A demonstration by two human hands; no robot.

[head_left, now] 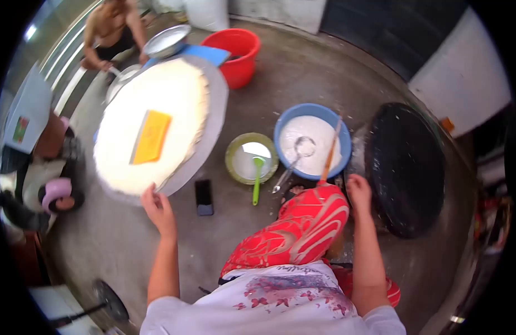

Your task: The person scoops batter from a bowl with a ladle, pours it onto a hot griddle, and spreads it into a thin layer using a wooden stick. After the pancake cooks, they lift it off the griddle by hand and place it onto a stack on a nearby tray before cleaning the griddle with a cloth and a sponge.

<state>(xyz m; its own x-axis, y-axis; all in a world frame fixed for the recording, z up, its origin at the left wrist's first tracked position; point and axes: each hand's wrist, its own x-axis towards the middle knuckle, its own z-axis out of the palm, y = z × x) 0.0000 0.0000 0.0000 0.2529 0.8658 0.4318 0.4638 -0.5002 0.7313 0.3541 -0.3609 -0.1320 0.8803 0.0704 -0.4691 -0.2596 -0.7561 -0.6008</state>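
Note:
My left hand point(159, 209) is at the near edge of a thick stack of pale round sheets point(180, 100), with its fingertips pinched together at the rim. An orange scraper point(152, 137) with a metal edge lies on top of the stack. My right hand point(359, 195) is curled beside my knee, near the left edge of a large black round griddle or lid point(406, 167); anything inside its fingers is hidden. Between my hands, a blue basin point(280, 125) holds white batter, a metal ladle point(305, 146) and a thin wooden stick point(331, 148).
A green bowl point(230, 159) of white liquid holds a green spatula point(257, 181). A black phone point(204, 197) lies on the floor. Behind are a red bucket point(238, 61) and a metal bowl point(167, 42). Another person point(113, 33) crouches at the back left.

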